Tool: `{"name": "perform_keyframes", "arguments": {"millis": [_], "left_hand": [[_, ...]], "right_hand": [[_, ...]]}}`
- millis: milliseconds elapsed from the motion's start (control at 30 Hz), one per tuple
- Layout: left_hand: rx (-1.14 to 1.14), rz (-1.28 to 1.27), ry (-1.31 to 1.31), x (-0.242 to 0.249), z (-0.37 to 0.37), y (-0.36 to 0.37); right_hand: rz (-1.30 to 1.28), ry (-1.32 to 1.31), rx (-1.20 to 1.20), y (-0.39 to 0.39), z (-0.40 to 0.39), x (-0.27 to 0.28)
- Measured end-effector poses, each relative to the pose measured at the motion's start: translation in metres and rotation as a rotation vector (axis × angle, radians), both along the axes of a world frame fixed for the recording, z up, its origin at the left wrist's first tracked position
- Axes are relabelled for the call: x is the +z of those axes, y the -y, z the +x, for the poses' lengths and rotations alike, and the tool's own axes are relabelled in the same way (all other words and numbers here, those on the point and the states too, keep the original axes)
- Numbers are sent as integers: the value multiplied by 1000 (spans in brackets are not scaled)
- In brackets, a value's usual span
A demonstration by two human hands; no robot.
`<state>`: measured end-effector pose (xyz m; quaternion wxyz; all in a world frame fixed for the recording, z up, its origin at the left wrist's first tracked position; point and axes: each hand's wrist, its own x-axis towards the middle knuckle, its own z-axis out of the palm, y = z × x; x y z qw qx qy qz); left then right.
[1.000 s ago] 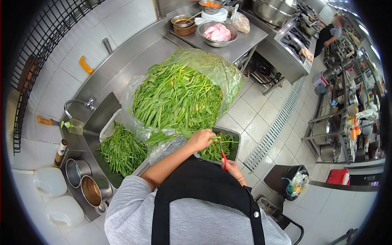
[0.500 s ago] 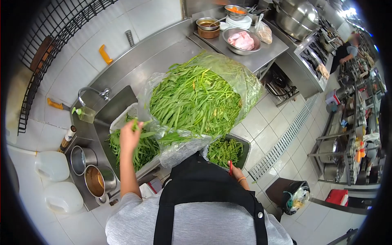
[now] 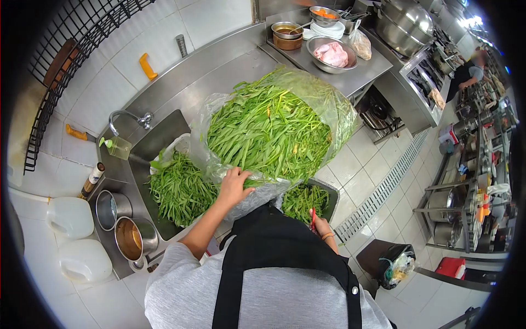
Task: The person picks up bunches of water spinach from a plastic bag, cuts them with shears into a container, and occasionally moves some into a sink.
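Observation:
A big clear plastic bag lies open on the steel counter, its mouth spilling long leafy greens. My left hand rests at the bag's near edge, fingers apart and touching the greens there. Down at my right side, my right hand grips a slim red-handled tool; its working end is hard to make out. Just beyond that hand, more greens sit in a dark tub. To the left, a heap of cut leafy greens fills a pale container in the sink.
A steel bowl of raw meat stands on the back counter near a bowl of orange pieces. Two metal pots and white jugs are at left. A trash bin and floor drain lie to the right.
My left hand has moved right from above the sink's greens to the bag's near edge. The greens it held are no longer in it. My right hand stays nearly in place.

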<state>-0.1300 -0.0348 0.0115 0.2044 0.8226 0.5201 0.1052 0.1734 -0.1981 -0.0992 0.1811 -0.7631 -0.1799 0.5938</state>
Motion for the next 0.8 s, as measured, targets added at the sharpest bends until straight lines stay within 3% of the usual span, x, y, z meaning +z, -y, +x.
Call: {"name": "perform_keyframes", "arguments": {"millis": [33,167,233,267,333,467,533,600,667,800], "left_hand": [[25,133,-62,-10,3,4],[-22,120,-53,-42,-14,3],[107,167,268,-47,-29,3],[114,170,264,-49,-38,1],[359,15,518,-33,-50,-4],[493,-41,608,-11,-49,-16],[374,-7,763,9,-5,-12],[283,-295,848,26,39,0],[-34,-128,678,13,79,13],[-175,126,413,30,83,32]], "right_hand": [[25,-5,-10,2,-1,-2],[55,-8,19,6,-2,-14],[51,-18,20,10,-3,-23],[50,-26,11,9,-3,-27],[33,-18,11,7,-4,-26],[-45,-8,10,1,-7,-4],[-54,-9,13,0,-5,-9],[-62,-6,10,0,-4,-8],[-41,45,1,-2,-4,0],[-1,50,-78,16,10,-29]]}}
